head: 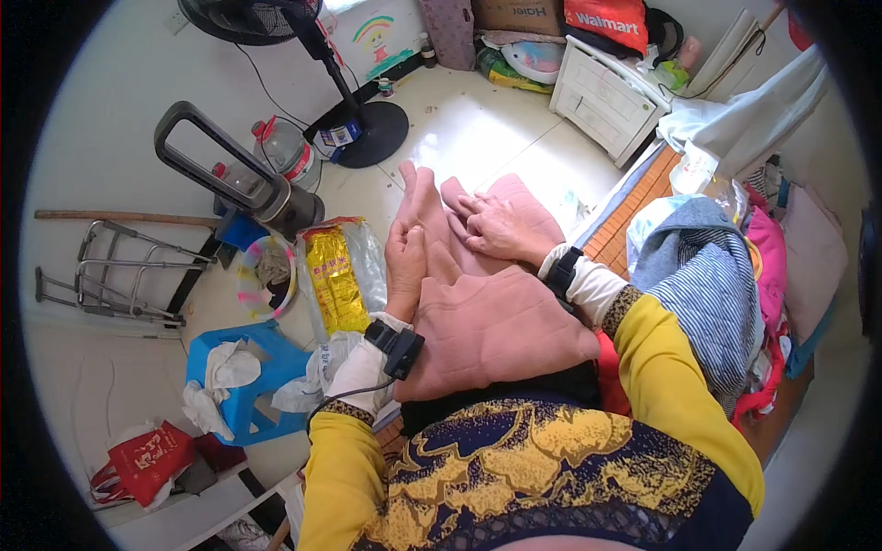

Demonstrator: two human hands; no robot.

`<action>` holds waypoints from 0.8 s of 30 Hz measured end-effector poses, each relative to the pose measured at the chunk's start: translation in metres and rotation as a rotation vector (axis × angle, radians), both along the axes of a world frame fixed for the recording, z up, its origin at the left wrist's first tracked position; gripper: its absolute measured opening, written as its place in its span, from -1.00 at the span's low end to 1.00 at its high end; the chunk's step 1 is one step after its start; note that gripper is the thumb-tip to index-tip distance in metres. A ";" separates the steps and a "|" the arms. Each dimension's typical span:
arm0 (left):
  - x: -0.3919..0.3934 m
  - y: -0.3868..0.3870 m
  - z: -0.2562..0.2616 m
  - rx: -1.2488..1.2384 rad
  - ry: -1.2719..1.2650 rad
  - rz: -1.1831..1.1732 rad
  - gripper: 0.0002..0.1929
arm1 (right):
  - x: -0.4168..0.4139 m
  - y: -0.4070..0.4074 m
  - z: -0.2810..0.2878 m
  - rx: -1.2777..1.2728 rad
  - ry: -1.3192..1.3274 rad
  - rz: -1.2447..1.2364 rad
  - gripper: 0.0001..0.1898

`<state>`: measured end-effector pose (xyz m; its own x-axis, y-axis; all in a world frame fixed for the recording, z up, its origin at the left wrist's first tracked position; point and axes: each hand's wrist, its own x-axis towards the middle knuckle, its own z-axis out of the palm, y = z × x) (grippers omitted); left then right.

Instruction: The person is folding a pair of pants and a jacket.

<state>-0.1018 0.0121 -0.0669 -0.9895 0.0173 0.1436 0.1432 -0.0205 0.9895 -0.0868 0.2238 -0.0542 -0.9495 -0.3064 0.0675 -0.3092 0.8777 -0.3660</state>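
Note:
A dusty-pink knitted garment [506, 327] lies across my lap, its wide part over my thighs. Narrower folded lengths, perhaps sleeves or legs, stretch away from me. My left hand [406, 258] is closed around one of these lengths [425, 200] at its left side, thumb on top. On the other folds rests my right hand [499, 227], its fingers bent and pressed to the cloth; whether it pinches a fold is not clear. A second flap of the garment [527, 203] spreads beyond my right hand. Both wrists carry black strapped devices.
Left stand a blue plastic stool [258, 386] with white cloths, a yellow bag [334, 279], a bladeless fan [269, 186], a black pedestal fan [365, 131] and a folded metal walker [124, 275]. Right is a bed mat [620, 224] with a striped garment [710, 289]. A white cabinet [606, 96] stands ahead.

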 end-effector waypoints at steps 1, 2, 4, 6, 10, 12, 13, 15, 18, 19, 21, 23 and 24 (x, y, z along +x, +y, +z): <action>0.000 -0.001 0.000 -0.009 -0.008 0.002 -0.87 | 0.001 0.000 0.000 -0.050 -0.004 0.035 -0.64; 0.000 -0.002 0.001 -0.010 -0.007 0.004 -0.87 | 0.002 0.000 -0.001 -0.099 -0.008 0.070 -0.65; 0.000 -0.007 0.001 -0.168 -0.102 -0.022 -0.84 | 0.009 -0.005 0.006 -0.213 0.051 0.054 -0.70; -0.003 -0.005 0.001 -0.292 -0.060 -0.002 -0.81 | 0.011 -0.005 0.009 -0.325 0.111 0.033 -0.74; -0.020 0.001 0.025 -0.646 -0.226 -0.182 -0.60 | 0.011 -0.001 0.008 -0.480 0.200 0.139 -0.85; -0.037 0.003 0.012 -0.384 -0.037 -0.287 -0.45 | 0.013 -0.007 0.012 -0.481 0.209 0.161 -0.87; -0.043 0.002 0.010 -0.118 0.148 -0.383 -0.27 | 0.013 -0.011 0.021 -0.476 0.206 0.177 -0.87; -0.053 0.000 0.013 -0.146 0.093 -0.491 -0.17 | 0.014 -0.013 0.026 -0.470 0.205 0.190 -0.88; -0.055 -0.003 0.027 -0.170 0.011 -0.660 -0.06 | 0.011 -0.010 0.018 -0.438 0.248 0.223 -0.91; -0.053 -0.003 0.032 -0.168 -0.015 -0.711 -0.06 | 0.010 -0.010 0.014 -0.479 0.276 0.244 -0.91; -0.047 -0.005 0.029 -0.087 -0.095 -0.682 -0.10 | 0.008 -0.009 0.009 -0.522 0.301 0.270 -0.89; -0.038 -0.011 0.027 -0.007 -0.177 -0.643 -0.14 | 0.005 -0.008 0.008 -0.530 0.234 0.215 -0.85; -0.031 -0.011 0.034 -0.074 -0.288 -0.561 -0.24 | 0.005 -0.007 0.007 -0.530 0.232 0.213 -0.85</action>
